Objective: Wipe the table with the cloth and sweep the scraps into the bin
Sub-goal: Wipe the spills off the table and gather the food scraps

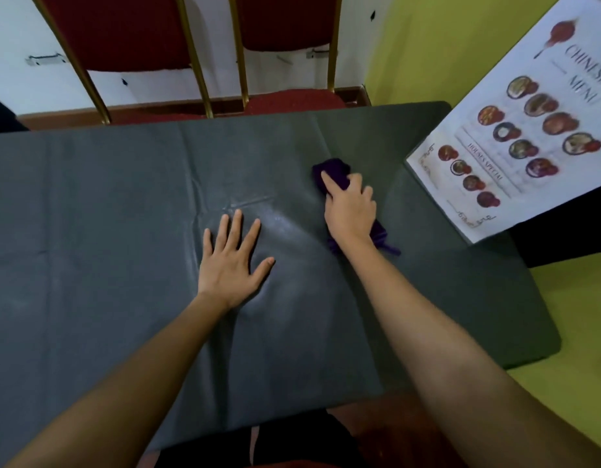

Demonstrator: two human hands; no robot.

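Note:
A dark purple cloth (333,172) lies bunched on the grey-covered table (106,204), right of centre. My right hand (351,211) lies on top of it, fingers curled over the cloth and the index finger stretched forward; a tail of the cloth (382,239) sticks out under the wrist. My left hand (233,261) rests flat on the table cover near the middle, fingers spread and holding nothing. A shiny, damp-looking streak runs between the two hands. No scraps and no bin are in view.
A laminated Chinese menu (515,136) hangs over the table's right edge. Two red chairs with gold frames (282,49) stand behind the far edge. The table cover is creased. Green floor (569,298) lies to the right.

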